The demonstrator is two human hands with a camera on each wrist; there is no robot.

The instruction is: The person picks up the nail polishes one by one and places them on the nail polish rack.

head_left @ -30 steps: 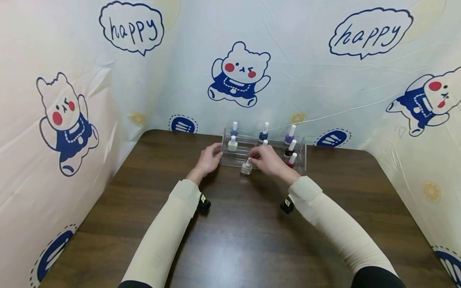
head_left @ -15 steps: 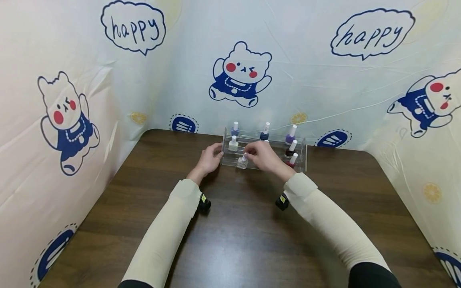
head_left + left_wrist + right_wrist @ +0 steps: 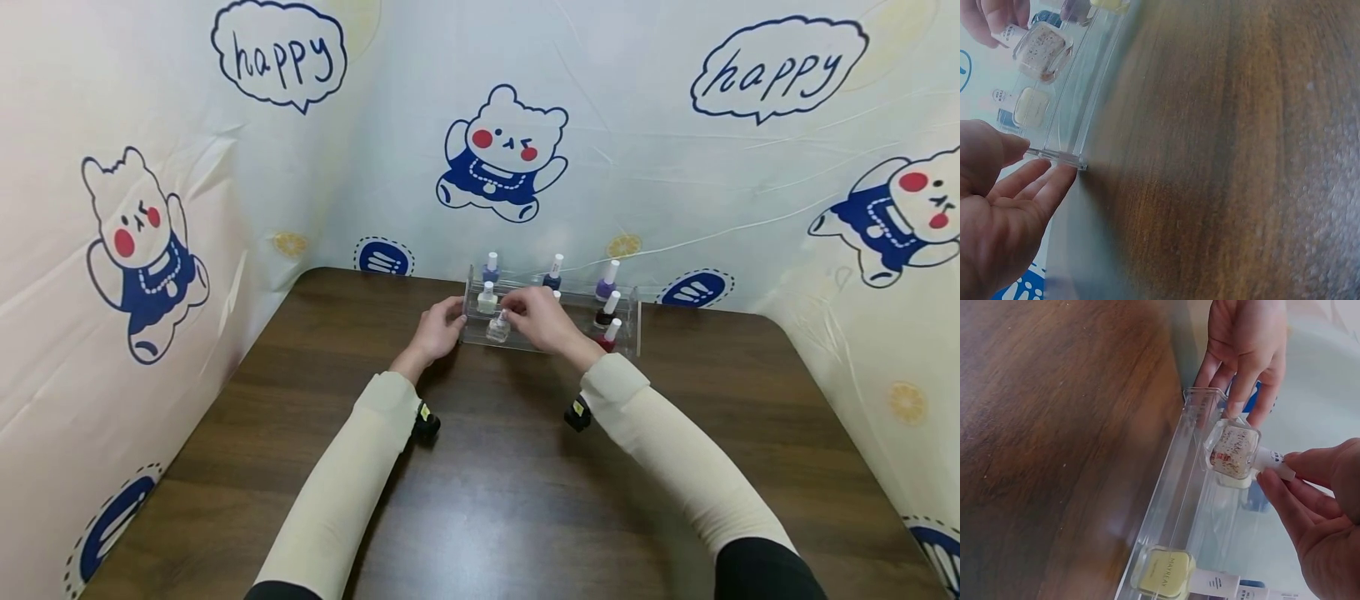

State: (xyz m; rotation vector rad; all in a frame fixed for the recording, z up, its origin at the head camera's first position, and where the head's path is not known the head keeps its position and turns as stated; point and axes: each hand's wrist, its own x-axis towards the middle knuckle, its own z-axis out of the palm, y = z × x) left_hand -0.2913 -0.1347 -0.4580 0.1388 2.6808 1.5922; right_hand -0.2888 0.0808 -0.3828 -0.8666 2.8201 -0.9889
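My right hand (image 3: pixel 546 321) pinches the white cap of a clear nail polish bottle with glitter flecks (image 3: pixel 1235 449). This bottle hangs tilted over the front tier at the left end of a clear tiered acrylic rack (image 3: pixel 1169 487). My left hand (image 3: pixel 437 331) grips the rack's left end panel, thumb on one side and fingers on the other, as the left wrist view shows. Behind the held bottle stands a cream nail polish (image 3: pixel 1032 106) on the middle tier. A yellow nail polish (image 3: pixel 1163 574) sits in the front tier; my right hand hides it in the head view.
Other nail polishes stand in the rack: light blue (image 3: pixel 491 272), dark blue (image 3: pixel 552 281), purple (image 3: pixel 605 288), near-black (image 3: pixel 604 317) and red (image 3: pixel 606 340). The rack is at the back of a brown wooden table (image 3: pixel 480 483), before a printed curtain (image 3: pixel 637 183).
My right hand has carried the glitter nail polish up and to the left, from in front of the rack to over its front tier. My left hand keeps its place on the rack.
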